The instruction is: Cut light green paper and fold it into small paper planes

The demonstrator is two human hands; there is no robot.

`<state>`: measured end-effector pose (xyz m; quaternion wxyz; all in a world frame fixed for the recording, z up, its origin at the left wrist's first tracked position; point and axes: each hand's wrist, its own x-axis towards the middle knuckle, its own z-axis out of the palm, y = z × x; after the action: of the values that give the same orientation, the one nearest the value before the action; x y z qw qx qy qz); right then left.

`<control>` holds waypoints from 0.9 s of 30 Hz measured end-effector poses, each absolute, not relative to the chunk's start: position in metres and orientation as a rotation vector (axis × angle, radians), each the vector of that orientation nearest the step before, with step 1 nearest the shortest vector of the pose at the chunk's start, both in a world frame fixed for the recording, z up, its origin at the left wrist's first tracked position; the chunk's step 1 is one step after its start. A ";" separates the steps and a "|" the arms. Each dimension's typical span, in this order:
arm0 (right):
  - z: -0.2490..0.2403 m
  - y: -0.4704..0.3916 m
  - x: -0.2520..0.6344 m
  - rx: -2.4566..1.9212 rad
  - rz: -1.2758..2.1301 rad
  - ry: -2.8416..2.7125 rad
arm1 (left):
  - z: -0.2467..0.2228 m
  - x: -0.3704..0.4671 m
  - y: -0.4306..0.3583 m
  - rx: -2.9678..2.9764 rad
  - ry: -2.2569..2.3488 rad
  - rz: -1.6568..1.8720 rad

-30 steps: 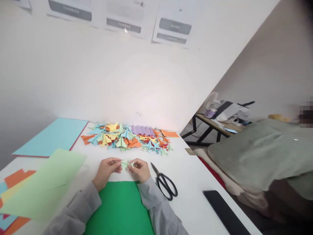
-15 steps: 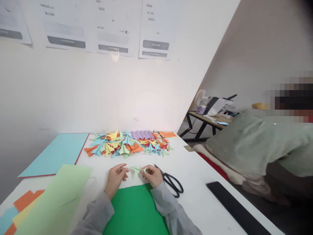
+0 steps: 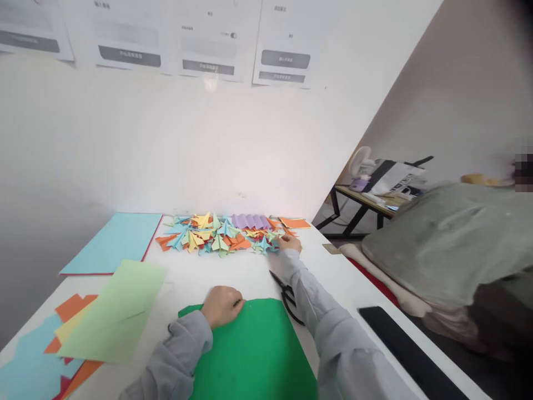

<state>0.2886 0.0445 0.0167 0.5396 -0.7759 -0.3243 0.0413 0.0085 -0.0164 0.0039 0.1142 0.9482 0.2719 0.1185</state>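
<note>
The left hand (image 3: 222, 306) has its grip curled closed, resting at the far edge of one green sheet (image 3: 256, 353); whether it pinches the paper, I cannot tell. The right hand (image 3: 290, 244) reaches to the right end of the folded paper planes (image 3: 219, 243), fingers drawn together; the view does not show if a plane is in its grip.

The planes lie heaped along the wall (image 3: 250, 139), overlapping too much to count, in yellow, orange, blue, green and red. Just behind them is one pleated purple paper (image 3: 251, 221). One pair of scissors (image 3: 285, 288) lies on the white tabletop (image 3: 245, 278), partly hidden by the right sleeve, with one black strip (image 3: 408, 350) farther right.

On the left are one large blue sheet (image 3: 116, 241) and one pale green sheet (image 3: 116, 316) over smaller coloured pieces (image 3: 37, 355). Four printed pages (image 3: 283, 33) show on the wall.
</note>
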 end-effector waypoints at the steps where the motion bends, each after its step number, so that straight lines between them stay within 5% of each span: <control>1: 0.015 0.048 0.291 -1.881 0.096 -0.737 | 0.004 0.008 -0.016 2.780 0.806 0.344; 27: 0.030 0.031 0.256 -1.921 0.074 -0.696 | 0.003 0.007 -0.012 2.692 0.807 0.384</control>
<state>0.2563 0.0308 0.0298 0.5214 -0.8017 -0.2906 0.0307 0.0074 -0.0122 0.0034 0.1521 0.9381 0.2811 0.1338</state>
